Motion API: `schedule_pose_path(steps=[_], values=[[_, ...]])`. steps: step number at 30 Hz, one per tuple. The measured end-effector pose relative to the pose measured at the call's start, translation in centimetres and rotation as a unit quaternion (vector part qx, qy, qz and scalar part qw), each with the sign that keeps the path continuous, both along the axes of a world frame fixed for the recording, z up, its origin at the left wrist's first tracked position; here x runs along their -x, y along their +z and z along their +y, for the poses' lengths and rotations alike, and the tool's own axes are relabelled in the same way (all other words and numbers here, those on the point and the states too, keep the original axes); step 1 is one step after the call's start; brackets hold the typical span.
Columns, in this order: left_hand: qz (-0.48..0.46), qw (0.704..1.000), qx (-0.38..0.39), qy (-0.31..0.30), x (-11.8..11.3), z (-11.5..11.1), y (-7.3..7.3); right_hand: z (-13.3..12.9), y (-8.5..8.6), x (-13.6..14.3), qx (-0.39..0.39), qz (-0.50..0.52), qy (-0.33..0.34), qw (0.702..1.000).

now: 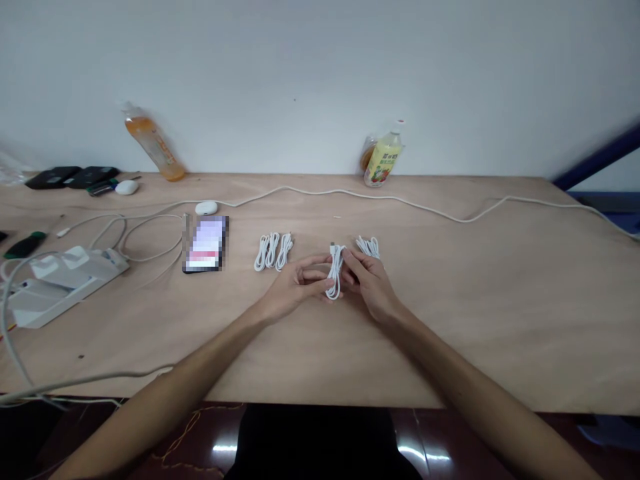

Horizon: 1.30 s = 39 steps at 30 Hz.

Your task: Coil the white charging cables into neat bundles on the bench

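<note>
A coiled white cable (335,272) is held upright between both hands above the wooden table. My left hand (305,281) grips its lower left side, with the thumb across the coil. On the other side, my right hand (367,277) pinches the upper part of the same coil. Three coiled white cables (273,251) lie side by side just left of my left hand. More white cable coils (369,247) lie behind my right hand, which partly hides them.
A phone (206,244) and a white case (206,208) lie left. A power strip (70,287) with chargers and loose cords is far left. Two bottles, orange (156,148) and yellow (384,159), lean on the wall. A long white cord (340,192) crosses the table's back.
</note>
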State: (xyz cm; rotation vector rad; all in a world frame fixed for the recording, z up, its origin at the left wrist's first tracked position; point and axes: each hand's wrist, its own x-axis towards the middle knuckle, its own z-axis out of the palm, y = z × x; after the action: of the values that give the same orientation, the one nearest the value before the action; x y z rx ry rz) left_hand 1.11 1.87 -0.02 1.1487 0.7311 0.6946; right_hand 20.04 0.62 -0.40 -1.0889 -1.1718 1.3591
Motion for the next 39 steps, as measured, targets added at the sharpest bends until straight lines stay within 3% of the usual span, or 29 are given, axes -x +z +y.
schedule_pose_path(steps=[17, 23, 32, 36, 39], values=[[-0.007, 1.000, 0.014, 0.006, 0.00, -0.02, -0.16, 0.07, 0.10, -0.07, -0.011, -0.010, 0.003, 1.000], [-0.053, 0.998, 0.033, 0.026, -0.02, -0.19, -0.31, 0.01, 0.00, -0.10, -0.027, -0.024, -0.002, 0.999], [-0.074, 0.994, 0.069, 0.032, -0.03, -0.09, -0.24, -0.09, -0.64, -0.36, -0.071, -0.118, -0.019, 0.990], [-0.060, 0.996, 0.055, 0.048, -0.18, 0.19, -0.06, -0.60, -0.79, -0.36, -0.128, -0.218, -0.089, 0.963], [-0.037, 0.994, 0.060, 0.083, -0.15, 0.42, -0.05, -0.85, -0.69, -0.45, -0.176, -0.249, -0.088, 0.948]])
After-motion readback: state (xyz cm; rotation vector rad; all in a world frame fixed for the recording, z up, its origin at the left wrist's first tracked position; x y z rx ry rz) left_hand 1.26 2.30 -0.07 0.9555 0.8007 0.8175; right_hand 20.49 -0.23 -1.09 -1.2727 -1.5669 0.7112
